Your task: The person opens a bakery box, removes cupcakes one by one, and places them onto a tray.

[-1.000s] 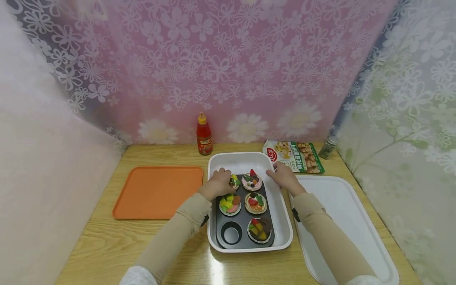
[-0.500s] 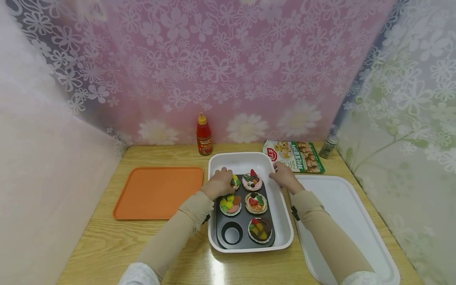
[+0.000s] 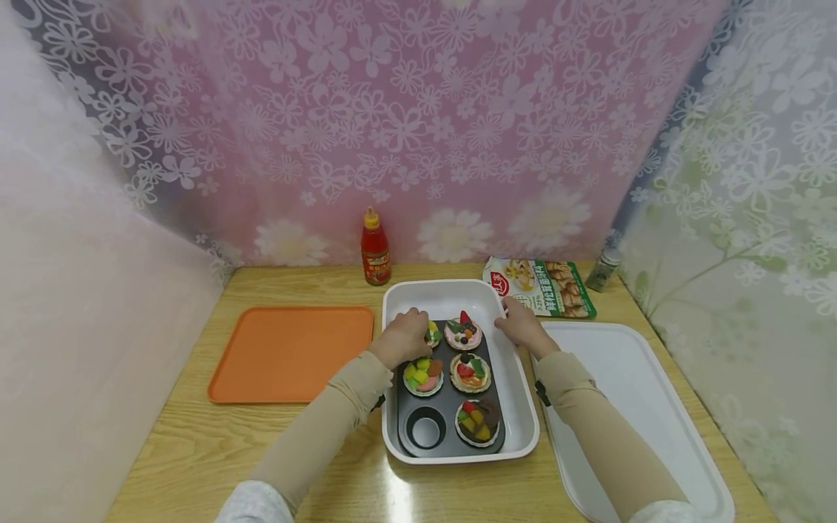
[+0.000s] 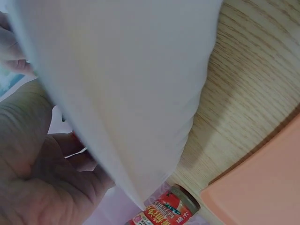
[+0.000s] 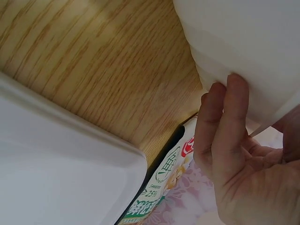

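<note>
A white rectangular tub [image 3: 519, 425] holds a dark muffin tin [image 3: 451, 439] with several fruit tarts in its cups; the near-left cup [image 3: 425, 428] is bare. My left hand [image 3: 402, 338] reaches over the tub's left wall, fingers and thumb around the far-left tart [image 3: 433, 335], partly covering it. A pink-cream tart [image 3: 462, 334] sits beside it. Further towards me are a yellow-topped tart [image 3: 422, 376], a strawberry tart [image 3: 469, 373] and a chocolate one [image 3: 476, 423]. My right hand [image 3: 523, 325] grips the tub's right wall, fingers [image 5: 234, 103] pressed on the outside.
An orange tray [image 3: 290, 354] lies left of the tub, a white tray [image 3: 628, 407] to the right, under my right forearm. Behind stand a red ketchup bottle [image 3: 375, 250] and a small shaker jar [image 3: 603, 270], with a green-white food packet [image 3: 549, 288] lying near the jar.
My right hand has shifted very slightly to the right along the tub's wall. My left hand stays at the far-left tart, and the tub and tarts keep their places.
</note>
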Motion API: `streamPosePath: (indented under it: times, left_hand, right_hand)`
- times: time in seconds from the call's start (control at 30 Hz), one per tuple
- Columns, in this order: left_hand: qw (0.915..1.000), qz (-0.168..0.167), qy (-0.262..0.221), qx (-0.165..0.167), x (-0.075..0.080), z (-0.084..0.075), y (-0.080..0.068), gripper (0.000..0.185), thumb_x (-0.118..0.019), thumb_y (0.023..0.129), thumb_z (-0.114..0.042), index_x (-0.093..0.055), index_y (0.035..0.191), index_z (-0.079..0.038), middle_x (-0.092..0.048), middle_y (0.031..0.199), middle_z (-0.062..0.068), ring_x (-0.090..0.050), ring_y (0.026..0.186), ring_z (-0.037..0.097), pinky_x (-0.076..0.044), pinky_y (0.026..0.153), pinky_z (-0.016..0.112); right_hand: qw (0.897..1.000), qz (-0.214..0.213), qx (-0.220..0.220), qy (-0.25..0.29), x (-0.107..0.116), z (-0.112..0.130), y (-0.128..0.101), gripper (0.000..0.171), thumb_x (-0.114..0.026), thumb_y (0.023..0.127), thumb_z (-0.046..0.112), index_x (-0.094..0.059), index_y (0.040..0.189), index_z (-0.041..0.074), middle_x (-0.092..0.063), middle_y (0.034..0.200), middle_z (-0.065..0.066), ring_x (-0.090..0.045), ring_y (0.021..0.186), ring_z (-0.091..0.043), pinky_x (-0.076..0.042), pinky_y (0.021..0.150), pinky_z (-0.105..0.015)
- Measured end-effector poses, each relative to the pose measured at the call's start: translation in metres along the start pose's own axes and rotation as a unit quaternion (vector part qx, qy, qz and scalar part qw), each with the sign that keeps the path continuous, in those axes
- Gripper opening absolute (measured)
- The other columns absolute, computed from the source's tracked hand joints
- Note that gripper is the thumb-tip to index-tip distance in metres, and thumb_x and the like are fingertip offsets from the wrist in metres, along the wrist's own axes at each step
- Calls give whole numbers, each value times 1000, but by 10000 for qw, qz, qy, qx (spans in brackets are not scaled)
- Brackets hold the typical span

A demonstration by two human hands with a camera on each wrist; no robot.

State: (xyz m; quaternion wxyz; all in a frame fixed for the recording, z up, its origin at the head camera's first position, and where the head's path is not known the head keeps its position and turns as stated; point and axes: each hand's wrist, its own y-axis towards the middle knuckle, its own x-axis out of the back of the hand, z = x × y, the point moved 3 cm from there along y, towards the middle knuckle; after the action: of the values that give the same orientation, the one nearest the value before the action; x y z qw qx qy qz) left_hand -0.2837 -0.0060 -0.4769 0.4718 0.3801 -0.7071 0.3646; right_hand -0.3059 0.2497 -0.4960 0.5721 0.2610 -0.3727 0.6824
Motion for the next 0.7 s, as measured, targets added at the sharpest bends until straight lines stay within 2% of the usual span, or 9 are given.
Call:
streamPosePath:
  times: [0.2, 0.37, 0.5, 0.6, 0.7]
  left_hand:
    - [9999, -80, -63, -38, 1, 1, -1, 31, -87, 86, -23, -64, 100, -7, -62, 100, 10, -57, 80, 22, -51, 72, 34]
    - [9990, -162, -422, -26, 10, 5, -2, 42, -81, 88, -25, -62, 120, -4, -58, 115, 12, -55, 89, 23, -51, 81, 36]
    - [9954, -252, -903, -183, 20, 11, -5, 54, -78, 88, -20, -57, 134, -2, -53, 123, 14, -53, 95, 23, -50, 84, 35]
    - [9913, -432, -1207, -283, 29, 17, -9, 61, -78, 88, -17, -54, 143, -1, -52, 132, 17, -56, 97, 22, -52, 88, 35]
    - [9865, -622, -1502, -216, 40, 23, -14, 70, -79, 88, -14, -50, 149, -1, -51, 139, 19, -60, 105, 25, -54, 95, 38]
  right_hand:
    - [10000, 35, -45, -69, -1, 0, 1, 34, -57, 101, 15, -50, 128, -4, -62, 123, -25, -60, 98, -32, -53, 77, -40]
    - [9999, 57, -82, -80, -1, 3, 1, 37, -56, 101, 15, -49, 132, -4, -61, 127, -26, -60, 103, -34, -54, 82, -43]
    - [9998, 125, -147, -99, -2, 2, 1, 41, -54, 102, 15, -46, 137, -5, -60, 131, -28, -60, 106, -35, -55, 85, -45]
    - [9997, 136, -181, -107, -3, 2, 1, 43, -54, 102, 16, -45, 139, -5, -59, 133, -28, -60, 107, -35, -55, 85, -45]
    - [9998, 111, -157, -85, -3, 2, 0, 43, -54, 102, 15, -45, 139, -5, -59, 133, -28, -61, 107, -35, -56, 86, -46]
